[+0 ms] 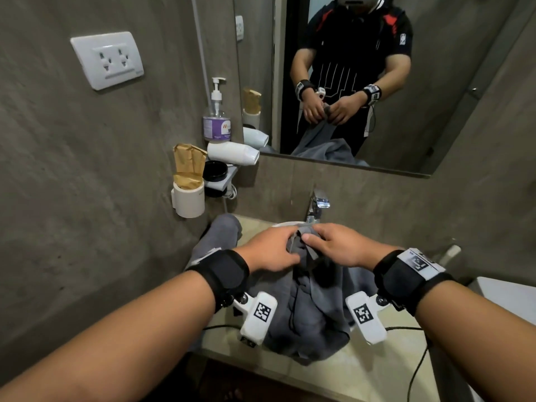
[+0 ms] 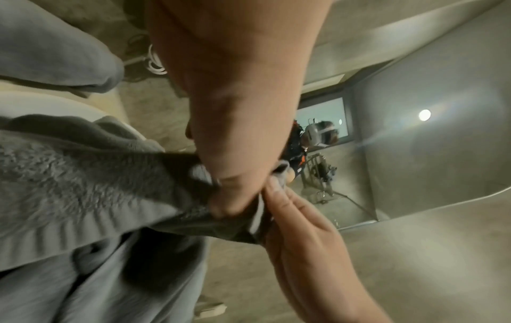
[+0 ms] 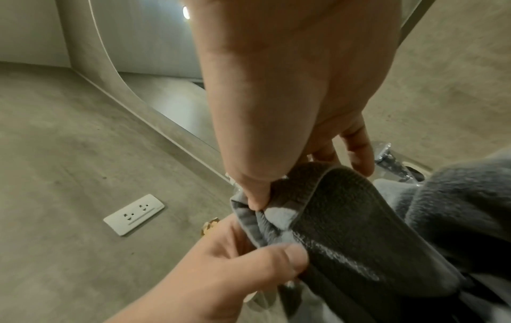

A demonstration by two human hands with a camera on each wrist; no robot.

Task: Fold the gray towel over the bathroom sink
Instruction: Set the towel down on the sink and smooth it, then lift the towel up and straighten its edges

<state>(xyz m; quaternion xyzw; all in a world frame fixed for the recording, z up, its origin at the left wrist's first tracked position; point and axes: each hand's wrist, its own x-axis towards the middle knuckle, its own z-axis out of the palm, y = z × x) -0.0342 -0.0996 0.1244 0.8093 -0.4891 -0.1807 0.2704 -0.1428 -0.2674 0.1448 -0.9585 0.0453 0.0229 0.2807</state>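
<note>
Hands meet above the sink (image 1: 285, 224): the left hand (image 1: 268, 250) and the right hand (image 1: 338, 246) both pinch one bunched corner of the gray towel (image 1: 313, 311), which hangs in folds over the basin and the near worktop (image 1: 362, 372). Only the head view shows the tap (image 1: 317, 206) at the far side, the soap bottle (image 1: 216, 117) and the wall socket (image 1: 108, 60) on the left. The left wrist view shows the towel's ribbed hem (image 2: 83, 229) close up. The right wrist view shows the left thumb (image 3: 287, 255) pressed on the dark band (image 3: 345, 229).
</note>
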